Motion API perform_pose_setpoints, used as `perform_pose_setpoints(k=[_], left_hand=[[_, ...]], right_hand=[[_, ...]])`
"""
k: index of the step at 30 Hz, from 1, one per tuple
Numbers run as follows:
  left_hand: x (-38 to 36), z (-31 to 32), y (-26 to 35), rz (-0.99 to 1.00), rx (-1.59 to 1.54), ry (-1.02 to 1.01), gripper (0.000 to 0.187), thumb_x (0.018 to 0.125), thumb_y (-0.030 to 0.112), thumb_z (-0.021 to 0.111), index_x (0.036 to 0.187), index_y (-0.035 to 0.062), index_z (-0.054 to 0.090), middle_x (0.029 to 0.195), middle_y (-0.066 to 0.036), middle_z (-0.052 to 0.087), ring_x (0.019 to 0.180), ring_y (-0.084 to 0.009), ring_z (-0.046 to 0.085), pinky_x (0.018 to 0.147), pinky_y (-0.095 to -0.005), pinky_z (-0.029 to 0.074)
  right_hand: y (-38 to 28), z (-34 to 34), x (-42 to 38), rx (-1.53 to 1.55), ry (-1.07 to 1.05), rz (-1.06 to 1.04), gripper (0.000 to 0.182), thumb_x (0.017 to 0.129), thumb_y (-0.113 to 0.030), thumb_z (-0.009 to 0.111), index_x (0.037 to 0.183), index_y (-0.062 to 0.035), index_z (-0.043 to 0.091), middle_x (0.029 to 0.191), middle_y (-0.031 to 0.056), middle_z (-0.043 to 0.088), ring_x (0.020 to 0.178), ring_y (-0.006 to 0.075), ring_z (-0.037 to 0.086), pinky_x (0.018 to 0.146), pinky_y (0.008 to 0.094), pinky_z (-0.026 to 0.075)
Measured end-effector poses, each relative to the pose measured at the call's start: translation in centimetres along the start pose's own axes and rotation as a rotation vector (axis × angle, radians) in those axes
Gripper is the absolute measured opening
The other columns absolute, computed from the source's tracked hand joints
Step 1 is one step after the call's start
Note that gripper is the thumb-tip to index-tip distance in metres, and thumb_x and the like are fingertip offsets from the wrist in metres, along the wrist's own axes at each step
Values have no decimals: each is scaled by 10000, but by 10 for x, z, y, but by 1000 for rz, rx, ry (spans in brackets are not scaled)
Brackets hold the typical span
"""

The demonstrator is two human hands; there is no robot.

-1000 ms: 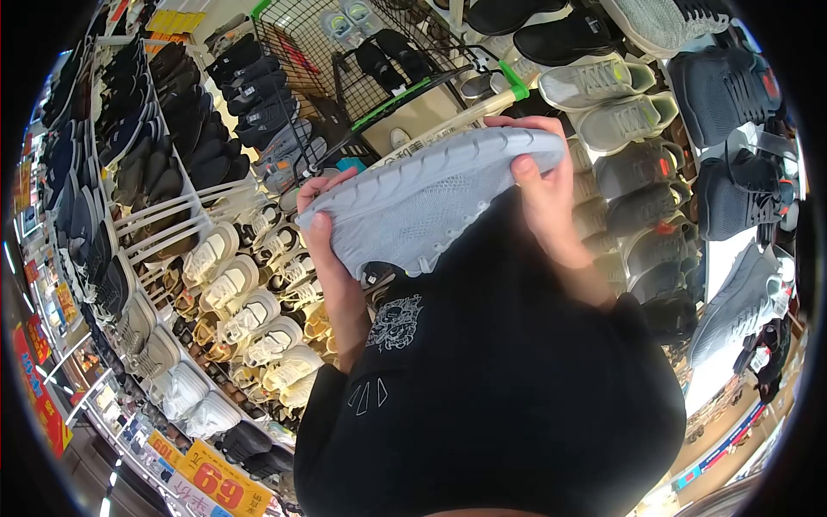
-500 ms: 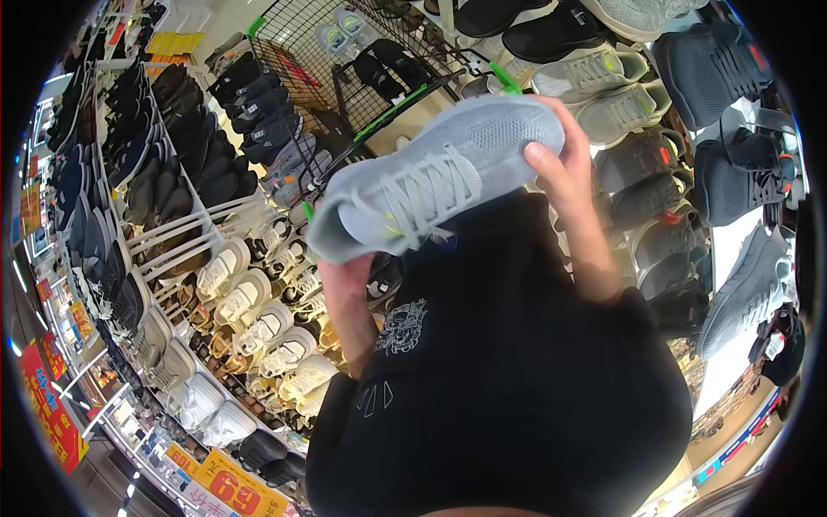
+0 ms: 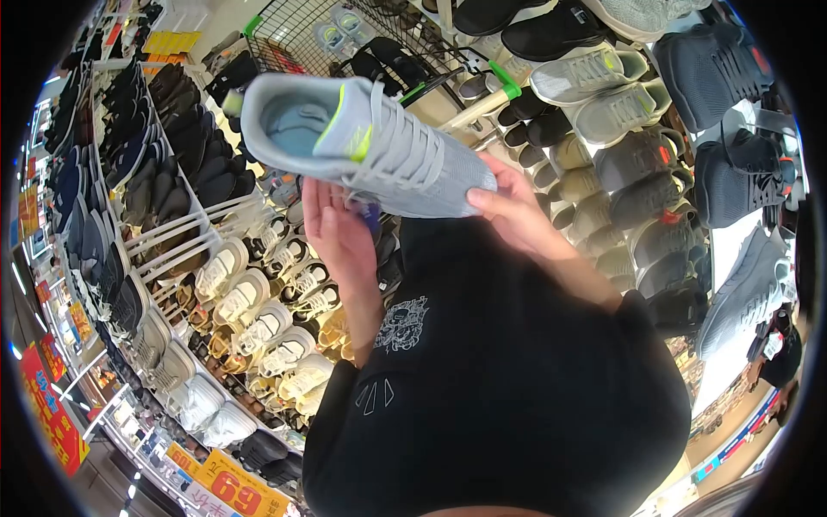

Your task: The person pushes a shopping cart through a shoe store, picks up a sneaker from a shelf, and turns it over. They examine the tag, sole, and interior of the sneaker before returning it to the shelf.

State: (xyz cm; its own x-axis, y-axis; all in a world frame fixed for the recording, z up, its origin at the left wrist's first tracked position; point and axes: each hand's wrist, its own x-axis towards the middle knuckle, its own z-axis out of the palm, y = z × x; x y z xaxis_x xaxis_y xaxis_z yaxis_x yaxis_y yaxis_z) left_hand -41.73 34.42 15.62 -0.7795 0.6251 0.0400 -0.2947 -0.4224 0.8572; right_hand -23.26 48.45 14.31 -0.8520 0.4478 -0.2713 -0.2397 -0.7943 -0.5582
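Observation:
A grey sneaker [image 3: 439, 177] with a yellow-green lining edge is held up in front of my black top, its opening towards the camera and its heel at the left. My right hand [image 3: 512, 207] is closed round the toe end, the thumb on the upper. Below the heel end my left hand [image 3: 340, 233] is raised with its palm showing and fingers stretched out; the sneaker hides the fingertips, and whether they touch it cannot be made out.
Behind the sneaker is a wire shopping cart [image 3: 297, 34] with green corners, holding shoes. Shelves of dark shoes [image 3: 185, 121] and pale sneakers [image 3: 245, 297] stand at the left. More sneakers [image 3: 603, 77] fill the right side. A yellow price sign [image 3: 233, 487] is at the lower left.
The sneaker has turned and tilted, so its opening and inside now show, and its heel end has moved up and left. My right hand has moved down and left; my left hand's palm has come into view.

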Motion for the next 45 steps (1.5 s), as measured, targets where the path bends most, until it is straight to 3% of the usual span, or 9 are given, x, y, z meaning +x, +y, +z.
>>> perform_pose_setpoints(k=[4,9,12,17,20,23,34,38,45], left_hand=[[-13,9,-13,-114,108,157,551,962,277,488,1414,-5,344,1362,-104,463,1250,-243,439,1072,-405,310],[-40,11,-37,-394,-375,-70,547,974,301,462,1412,-2,337,1391,-104,446,1295,-253,419,1085,-412,311],[-43,33,-36,-467,337,-143,530,919,141,600,1362,-22,360,1291,-130,511,1172,-186,516,973,-325,426],[-32,38,-35,-596,504,-176,475,900,129,624,1306,-17,422,1139,-93,604,988,-145,603,823,-271,492],[-33,29,-36,-645,478,-99,444,908,190,615,1271,-9,456,1098,-78,609,930,-126,594,734,-246,479],[-31,34,-33,-598,380,-64,443,915,258,588,1256,0,471,1060,-60,612,868,-102,578,649,-218,446],[-31,34,-26,-593,539,-200,358,913,292,612,1078,-26,591,895,-38,637,713,-59,539,544,-197,403],[-27,22,-19,-759,434,-163,346,899,265,638,1061,-39,606,899,-43,650,718,-70,553,584,-223,438],[-36,39,-12,-517,376,-340,350,866,174,657,1114,-64,592,999,-105,684,894,-140,636,825,-300,497]], right_hand=[[0,3,3,217,-87,143,609,832,-22,640,1362,32,344,1253,154,547,1137,237,568,982,396,472],[1,5,7,244,-94,262,606,813,-13,647,1333,64,345,1261,159,527,1150,242,560,996,402,465],[6,-5,7,155,-17,269,633,808,-38,677,1328,61,329,1242,158,529,1152,245,559,1000,397,464],[10,-11,2,-37,108,247,690,807,-101,726,1327,41,295,1222,160,527,1154,248,551,959,381,496],[9,-13,-1,-181,53,191,649,855,-192,704,1313,22,297,1157,165,559,1035,244,616,834,350,554],[6,-10,-2,-85,7,331,609,915,-366,618,1290,13,323,909,162,632,676,199,668,596,283,557],[5,-11,-2,-271,53,171,518,907,-307,637,1238,13,400,771,109,610,508,149,575,474,243,473],[11,-8,-3,-300,4,179,506,910,-296,635,1240,12,405,805,118,628,525,148,588,468,244,472],[8,-23,-2,-243,-171,23,544,843,-314,716,1219,10,495,902,50,642,551,88,568,435,208,436]])
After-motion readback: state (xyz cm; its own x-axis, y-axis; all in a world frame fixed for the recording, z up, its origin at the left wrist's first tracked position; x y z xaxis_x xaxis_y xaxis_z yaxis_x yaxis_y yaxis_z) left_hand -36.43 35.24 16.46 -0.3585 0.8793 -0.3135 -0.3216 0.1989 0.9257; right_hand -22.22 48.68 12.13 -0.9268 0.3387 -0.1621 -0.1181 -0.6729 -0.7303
